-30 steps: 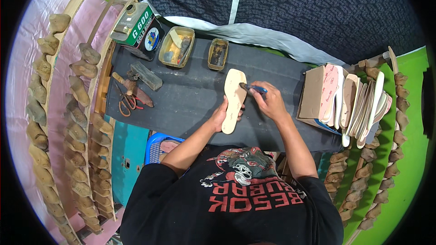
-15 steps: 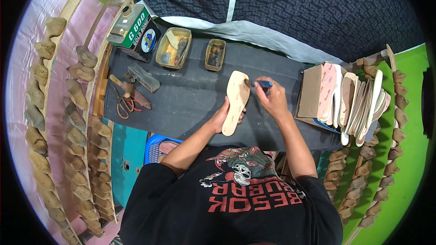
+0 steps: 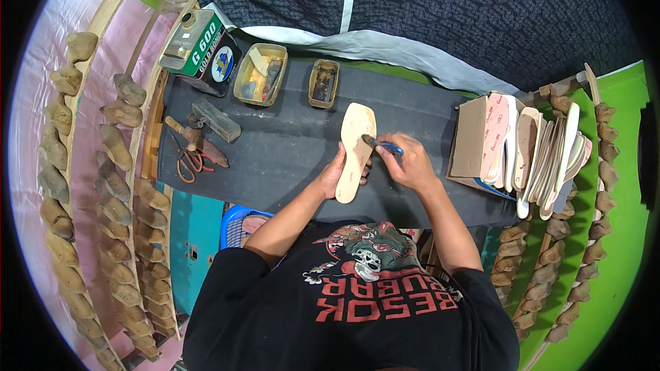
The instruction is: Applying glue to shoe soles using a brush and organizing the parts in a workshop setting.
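Insole (image 3: 355,154) held up over the worktop (image 3: 282,158), centre, in front of the torso: thin, flat, pale tan, smooth-faced, broad rounded forepart away from the body, narrower heel end toward it. Small dark marks seen on its face; material can't be told for sure. Insole pinched by the left hand (image 3: 333,173) at its left edge, thumb at the near side, fingers wrapped beneath, darkened fingertips showing past the right edge. Blue-handled brush-like tool (image 3: 390,147) gripped in the closed right hand (image 3: 412,161), its dark tip over the insole's right edge; contact can't be told.

Worktop covered in dark, matt, slightly creased sheeting. On its left: square-shouldered metal can (image 3: 203,55), rough grey oblong block (image 3: 217,121), scissors (image 3: 183,165) with looped orange handles. Along the far side, two stained yellowish tubs (image 3: 251,101), rectangular with rounded corners. At right, plain brown cardboard box (image 3: 467,141), slim curved soles (image 3: 546,158) packed upright beside it. Carved, bulbous wooden lasts (image 3: 56,148) lined up on racks.
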The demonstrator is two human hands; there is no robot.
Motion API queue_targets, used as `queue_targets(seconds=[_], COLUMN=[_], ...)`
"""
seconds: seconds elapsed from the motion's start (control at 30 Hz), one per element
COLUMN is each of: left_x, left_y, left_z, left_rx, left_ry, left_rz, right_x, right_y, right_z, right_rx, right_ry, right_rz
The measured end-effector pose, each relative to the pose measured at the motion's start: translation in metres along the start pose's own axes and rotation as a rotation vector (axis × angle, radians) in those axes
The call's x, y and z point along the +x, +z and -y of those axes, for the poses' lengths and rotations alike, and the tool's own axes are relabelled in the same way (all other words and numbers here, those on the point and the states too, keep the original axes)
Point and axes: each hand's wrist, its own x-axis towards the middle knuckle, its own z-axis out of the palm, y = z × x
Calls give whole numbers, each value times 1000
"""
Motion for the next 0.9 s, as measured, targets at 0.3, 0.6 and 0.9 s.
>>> queue_targets(seconds=[0.3, 0.6, 0.9], left_x=[4, 0, 2], left_y=[3, 5, 14], left_z=[3, 0, -1], left_rx=[-49, -78, -200], left_ry=[15, -25, 57], left_rz=[52, 82, 94], right_x=[4, 11, 4], right_y=[-3, -5, -2], right_z=[-2, 1, 7], right_rx=[-11, -29, -16], right_ry=[25, 16, 31], right_rz=[-41, -92, -81])
